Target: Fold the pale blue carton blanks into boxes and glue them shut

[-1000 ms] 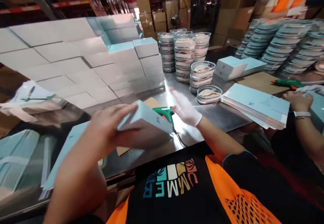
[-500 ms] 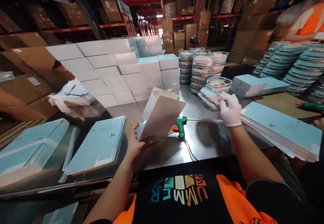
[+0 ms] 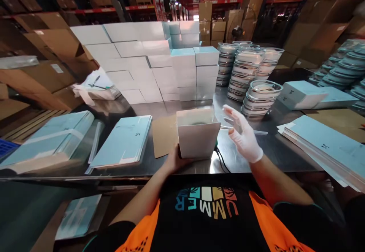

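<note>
box [image 3: 198, 137] now upright and open, gripped by left hand [image 3: 174, 160]; dish gone from gloved right hand [image 3: 243, 135], now open beside box.

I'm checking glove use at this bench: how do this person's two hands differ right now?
The right hand wears a white glove; the left hand is bare. The left hand grips the open white box at its lower edge; the right hand hovers open beside it, holding nothing. Both are over the steel table.

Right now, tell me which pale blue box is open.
The box in the left hand, at the table's near edge: its top gapes open. The stacked boxes behind are all closed.
</note>
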